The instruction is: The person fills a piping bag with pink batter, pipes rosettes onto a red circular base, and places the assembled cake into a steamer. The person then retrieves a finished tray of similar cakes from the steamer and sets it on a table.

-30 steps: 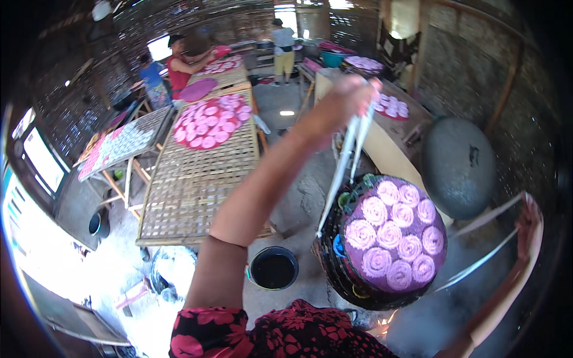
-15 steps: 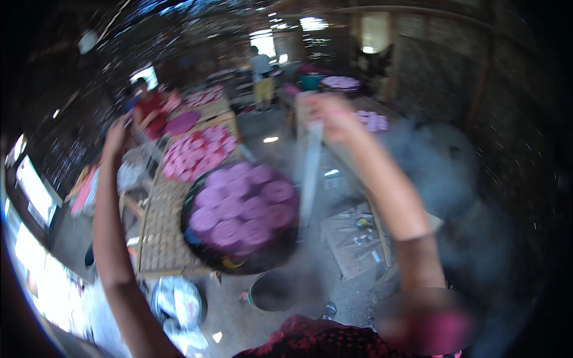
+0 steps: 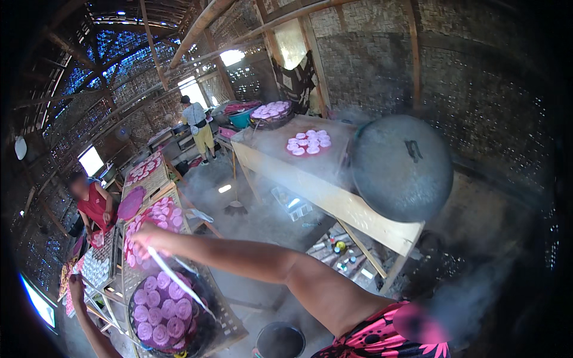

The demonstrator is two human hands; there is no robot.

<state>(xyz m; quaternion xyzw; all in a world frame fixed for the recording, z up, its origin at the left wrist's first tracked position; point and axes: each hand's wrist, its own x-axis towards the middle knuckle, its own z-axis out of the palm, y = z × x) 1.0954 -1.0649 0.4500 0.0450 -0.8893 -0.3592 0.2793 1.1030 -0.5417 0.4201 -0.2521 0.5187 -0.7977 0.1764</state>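
A round dark tray (image 3: 202, 334) of coiled pinkish-purple pieces (image 3: 161, 313) stands at the lower left, on the end of a woven-topped table. Above its far side reaches my right hand (image 3: 148, 240), fingers closed round a long white strip (image 3: 182, 285) that slants down over the tray's right edge. At the far lower left, my left hand (image 3: 76, 286) is raised beside the tray, its fingers closed on the end of a pale strip (image 3: 98, 296) running down toward the tray. Where the strips' lower ends meet the tray is hard to make out.
A big domed lid (image 3: 403, 167) stands amid steam on the right, by a long bench (image 3: 328, 194) with pink pieces (image 3: 308, 143). A dark bucket (image 3: 280, 341) is below. One person (image 3: 95, 206) works at the left; another (image 3: 198, 122) stands at the back.
My view has swung to the right, so the tray now shows lower left and the big lid shows clearly. My right arm now stretches leftward across the view, strip still in hand.
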